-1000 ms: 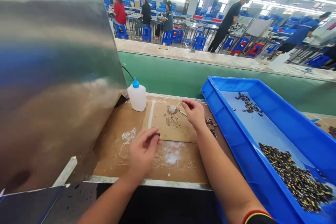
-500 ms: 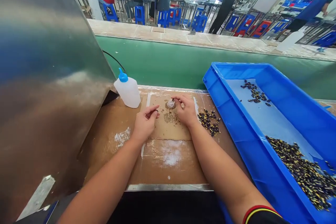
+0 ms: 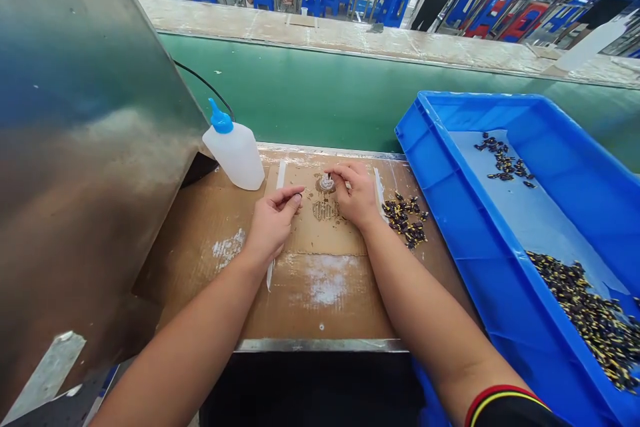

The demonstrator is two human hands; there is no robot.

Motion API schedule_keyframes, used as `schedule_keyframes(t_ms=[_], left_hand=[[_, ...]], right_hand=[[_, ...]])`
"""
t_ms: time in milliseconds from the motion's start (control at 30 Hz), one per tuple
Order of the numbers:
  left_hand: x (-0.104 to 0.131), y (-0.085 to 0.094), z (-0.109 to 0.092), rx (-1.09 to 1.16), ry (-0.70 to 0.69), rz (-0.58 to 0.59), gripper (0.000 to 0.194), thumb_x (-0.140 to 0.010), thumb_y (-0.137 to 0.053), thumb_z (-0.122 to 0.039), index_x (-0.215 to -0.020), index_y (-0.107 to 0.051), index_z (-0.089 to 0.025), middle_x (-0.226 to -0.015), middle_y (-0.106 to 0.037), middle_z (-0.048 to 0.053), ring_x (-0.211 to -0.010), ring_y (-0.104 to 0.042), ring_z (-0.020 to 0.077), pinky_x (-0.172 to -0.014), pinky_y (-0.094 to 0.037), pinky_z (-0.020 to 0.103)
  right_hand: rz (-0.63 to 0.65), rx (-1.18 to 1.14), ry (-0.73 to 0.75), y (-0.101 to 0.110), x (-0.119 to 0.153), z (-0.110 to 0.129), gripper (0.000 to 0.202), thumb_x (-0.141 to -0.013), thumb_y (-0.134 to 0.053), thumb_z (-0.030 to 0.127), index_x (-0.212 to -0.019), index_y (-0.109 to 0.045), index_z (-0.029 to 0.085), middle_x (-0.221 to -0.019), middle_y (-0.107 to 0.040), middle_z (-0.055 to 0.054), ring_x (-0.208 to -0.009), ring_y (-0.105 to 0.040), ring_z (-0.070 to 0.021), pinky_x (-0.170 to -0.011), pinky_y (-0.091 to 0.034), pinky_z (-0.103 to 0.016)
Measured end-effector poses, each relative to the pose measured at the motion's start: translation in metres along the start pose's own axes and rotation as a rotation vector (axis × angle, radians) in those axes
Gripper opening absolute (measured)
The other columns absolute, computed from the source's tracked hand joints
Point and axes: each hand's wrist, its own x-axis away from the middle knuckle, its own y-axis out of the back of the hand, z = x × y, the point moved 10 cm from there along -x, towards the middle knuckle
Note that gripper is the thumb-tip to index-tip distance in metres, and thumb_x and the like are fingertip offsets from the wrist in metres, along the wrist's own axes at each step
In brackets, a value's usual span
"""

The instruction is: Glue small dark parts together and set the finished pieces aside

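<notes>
My left hand (image 3: 271, 219) is closed in a pinch at the left side of a cardboard sheet (image 3: 325, 240). A small dark piece (image 3: 299, 196) shows at its fingertips, too small to name. Across the sheet, my right hand (image 3: 357, 197) pinches another tiny dark piece at a whitish, wet-looking mound (image 3: 327, 183); whether it touches the mound I cannot tell. Below the mound, a patch of the sheet's surface is worn to its ridges (image 3: 324, 210). Right of that hand lies a loose pile of small black-and-yellow parts (image 3: 406, 220).
A white squeeze bottle (image 3: 237, 157) with a blue nozzle stands at the back left, beside a large metal panel (image 3: 95, 147). On the right a blue bin (image 3: 465, 227) holds many more black-and-yellow parts. Behind the table runs a green wall (image 3: 300, 100); people and blue stools are beyond it.
The view has tipped downward, so the background sits higher in the picture. Both hands stay at nearly the same spots on the sheet, still pinching.
</notes>
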Motion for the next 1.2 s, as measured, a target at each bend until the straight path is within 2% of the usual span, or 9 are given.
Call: schedule_keyframes(t_ms=[267, 567, 1200], left_hand=[[0.0021, -0.0006, -0.0005, -0.037, 0.024, -0.002, 0.045, -0.074, -0.086, -0.044, -0.108, -0.08, -0.015, -0.088, -0.073, 0.008, -0.077, -0.061, 0.0149, -0.074, -0.053, 0.028], [0.0038, 0.0002, -0.0002, -0.041, 0.025, 0.01, 0.036, -0.08, -0.081, -0.039, -0.11, -0.08, -0.018, -0.091, -0.073, 0.007, -0.077, -0.061, 0.0131, -0.075, -0.052, 0.025], [0.0037, 0.0009, -0.0007, -0.039, 0.019, -0.005, 0.03, -0.081, -0.081, -0.035, -0.107, -0.082, -0.02, -0.093, -0.076, 0.007, -0.078, -0.065, 0.0129, -0.077, -0.055, 0.024]], right_hand=[[-0.004, -0.008, 0.008, 0.0008, 0.0003, 0.0025, 0.023, -0.105, -0.053, 0.022, -0.107, -0.076, 0.025, -0.105, -0.07, -0.006, -0.106, -0.062, -0.0245, -0.098, -0.05, -0.041], [-0.04, -0.024, 0.049, 0.0025, 0.0009, 0.0047, 0.021, -0.104, -0.055, 0.021, -0.107, -0.076, 0.026, -0.102, -0.072, -0.006, -0.101, -0.064, -0.025, -0.093, -0.052, -0.043], [-0.046, -0.06, 0.004, 0.0001, 0.0029, -0.0041, 0.02, -0.104, -0.056, 0.021, -0.108, -0.076, 0.026, -0.105, -0.073, -0.006, -0.104, -0.065, -0.0237, -0.093, -0.055, -0.042]])
